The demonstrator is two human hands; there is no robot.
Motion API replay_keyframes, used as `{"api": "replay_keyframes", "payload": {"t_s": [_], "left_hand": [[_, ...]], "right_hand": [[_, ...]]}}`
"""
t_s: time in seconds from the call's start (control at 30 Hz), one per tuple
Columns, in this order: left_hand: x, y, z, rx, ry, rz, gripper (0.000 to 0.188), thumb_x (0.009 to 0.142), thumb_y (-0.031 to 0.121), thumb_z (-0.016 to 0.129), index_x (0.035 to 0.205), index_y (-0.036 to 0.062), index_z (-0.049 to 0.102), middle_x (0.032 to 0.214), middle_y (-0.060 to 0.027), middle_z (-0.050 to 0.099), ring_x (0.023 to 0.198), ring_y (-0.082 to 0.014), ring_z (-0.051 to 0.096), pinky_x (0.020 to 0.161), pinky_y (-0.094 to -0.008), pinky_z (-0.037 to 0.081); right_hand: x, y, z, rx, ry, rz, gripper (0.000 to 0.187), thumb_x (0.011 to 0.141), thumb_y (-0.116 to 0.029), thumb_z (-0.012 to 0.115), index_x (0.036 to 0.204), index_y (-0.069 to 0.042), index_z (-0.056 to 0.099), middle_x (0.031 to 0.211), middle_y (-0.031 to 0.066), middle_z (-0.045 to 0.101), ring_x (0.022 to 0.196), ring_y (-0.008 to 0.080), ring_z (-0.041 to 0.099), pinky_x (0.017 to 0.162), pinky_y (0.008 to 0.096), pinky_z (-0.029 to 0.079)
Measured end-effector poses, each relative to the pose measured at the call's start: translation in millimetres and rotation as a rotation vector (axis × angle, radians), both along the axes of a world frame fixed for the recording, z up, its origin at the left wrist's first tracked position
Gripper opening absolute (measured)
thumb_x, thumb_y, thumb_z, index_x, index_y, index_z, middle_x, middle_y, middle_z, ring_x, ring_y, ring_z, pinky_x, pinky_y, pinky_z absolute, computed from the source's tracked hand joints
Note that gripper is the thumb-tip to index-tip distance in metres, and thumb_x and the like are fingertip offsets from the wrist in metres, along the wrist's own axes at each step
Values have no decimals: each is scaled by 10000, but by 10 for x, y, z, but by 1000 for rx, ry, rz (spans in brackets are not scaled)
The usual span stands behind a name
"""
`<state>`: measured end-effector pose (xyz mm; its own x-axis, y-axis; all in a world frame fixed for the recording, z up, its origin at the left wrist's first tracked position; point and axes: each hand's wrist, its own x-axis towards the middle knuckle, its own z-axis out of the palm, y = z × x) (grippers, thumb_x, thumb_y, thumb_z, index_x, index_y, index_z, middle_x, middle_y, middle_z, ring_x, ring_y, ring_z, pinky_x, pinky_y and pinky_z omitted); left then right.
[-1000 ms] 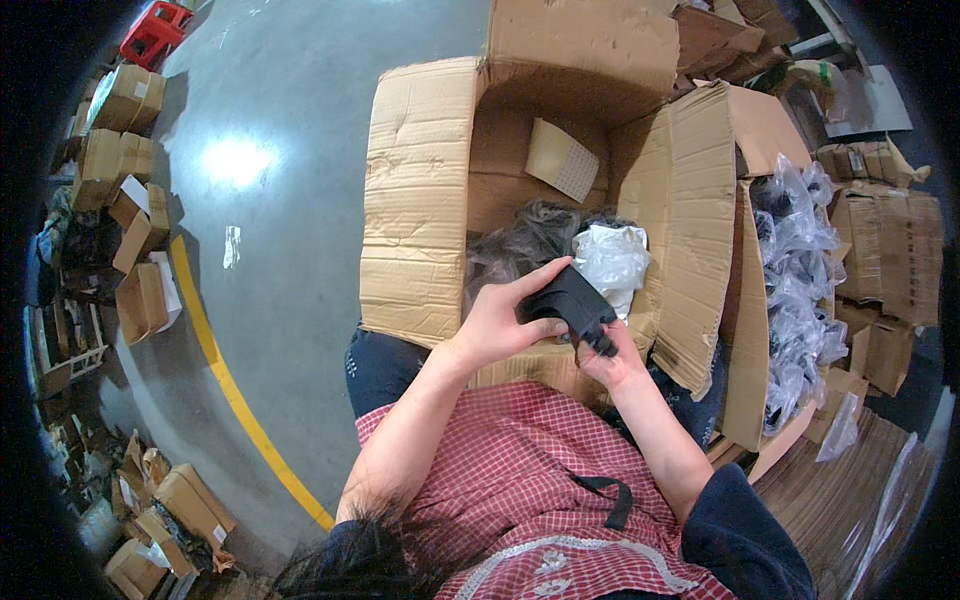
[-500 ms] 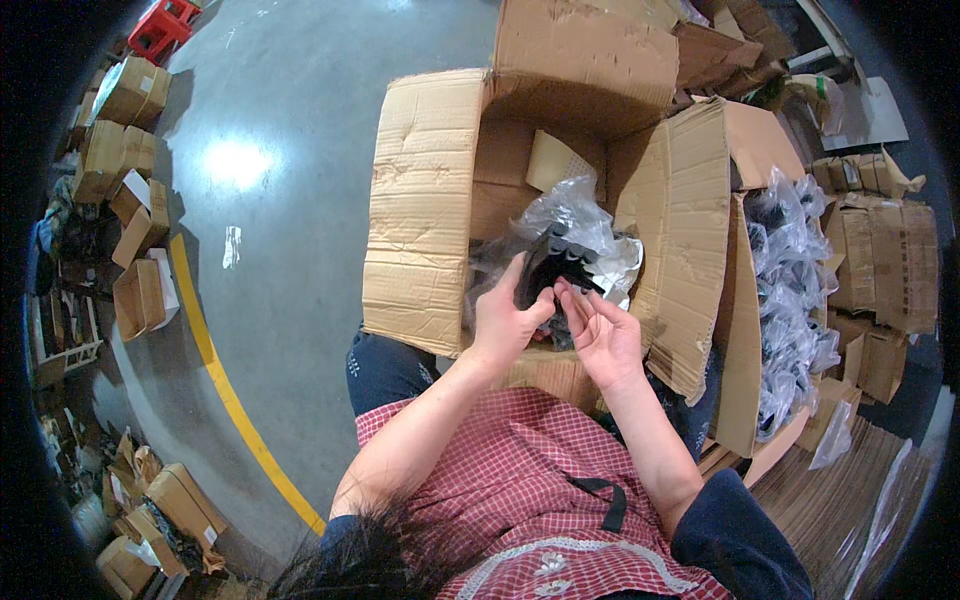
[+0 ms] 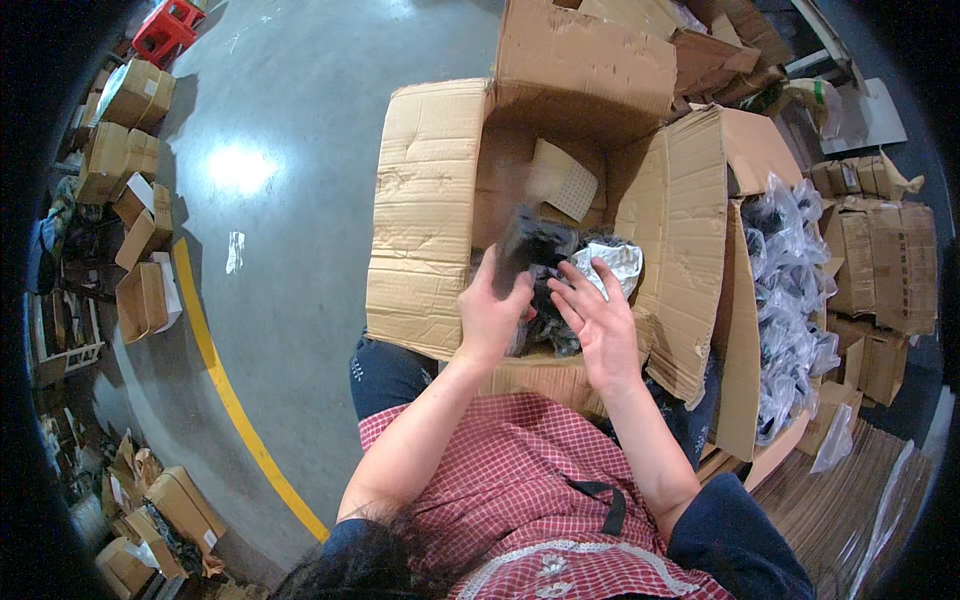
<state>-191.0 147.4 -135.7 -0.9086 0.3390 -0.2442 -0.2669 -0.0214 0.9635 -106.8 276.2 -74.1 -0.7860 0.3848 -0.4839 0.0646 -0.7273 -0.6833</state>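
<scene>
A large cardboard box [image 3: 425, 220] stands open in front of my lap, its flaps spread. Over its inside, my left hand [image 3: 490, 310] grips a black part [image 3: 532, 240] that is smeared by motion; its exact kind is not clear. Beside it my right hand [image 3: 600, 320] is open, fingers spread, close to the part's right side. Below the hands lie dark pieces [image 3: 555, 325] in clear plastic, partly hidden by my fingers. A crumpled white bag [image 3: 615, 265] sits at the right inside the box. Farther back leans a beige sheet with small dots [image 3: 570, 190].
To the right, another carton [image 3: 737, 330] holds several dark parts in clear plastic bags [image 3: 785, 290]. Flat cardboard sheets [image 3: 840, 490] are stacked at the lower right. A yellow line [image 3: 222, 380] marks the grey floor at left, with small boxes [image 3: 140, 300] beyond it.
The black part has tilted and moved slightly left in my left hand. My right fingers have spread from a pinch. The clear plastic behind the part has gone from that spot.
</scene>
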Motion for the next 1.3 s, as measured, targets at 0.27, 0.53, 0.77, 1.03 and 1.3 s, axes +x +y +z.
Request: {"api": "replay_keyframes", "payload": {"t_s": [0.27, 0.53, 0.77, 1.03, 1.3], "left_hand": [[285, 88, -9, -273, 906, -245, 914, 727, 95, 772, 1530, 10, 345, 1224, -223, 616, 990, -379, 669, 758, -415, 571], [468, 92, -215, 359, -305, -428, 657, 846, 43, 650, 1474, 53, 459, 1308, -152, 621, 1242, -242, 580, 987, -350, 501], [85, -55, -70, 214, -565, -834, 431, 979, 411, 621, 1155, 18, 639, 999, -67, 682, 895, -147, 670, 677, -283, 528], [200, -110, -49, 314, -558, -1075, 388, 1036, 367, 557, 960, 11, 693, 812, -47, 723, 697, -129, 698, 564, -226, 530], [215, -85, 31, 353, -554, -851, 269, 1021, 243, 596, 1071, -3, 693, 953, -73, 735, 829, -140, 701, 694, -265, 571]], "right_hand": [[-52, 115, -117, -83, -32, -179, 299, 968, -274, 674, 1218, -120, 619, 1218, 29, 651, 1093, 215, 607, 989, 383, 474], [133, 705, -32, -27, -80, -20, 580, 688, -159, 626, 1249, -18, 597, 1246, 165, 636, 1154, 319, 608, 1075, 421, 449], [224, 706, 74, 134, -165, 442, 778, 538, -91, 612, 1308, 13, 573, 1217, 122, 643, 1056, 257, 642, 992, 335, 486], [228, 714, 11, 18, -217, 588, 724, 638, -110, 620, 1339, 50, 532, 1171, 161, 653, 980, 234, 668, 940, 335, 530], [172, 705, -70, 410, -180, 492, 493, 905, -78, 644, 1379, -1, 528, 1252, 45, 618, 1132, 139, 576, 998, 301, 456]]}}
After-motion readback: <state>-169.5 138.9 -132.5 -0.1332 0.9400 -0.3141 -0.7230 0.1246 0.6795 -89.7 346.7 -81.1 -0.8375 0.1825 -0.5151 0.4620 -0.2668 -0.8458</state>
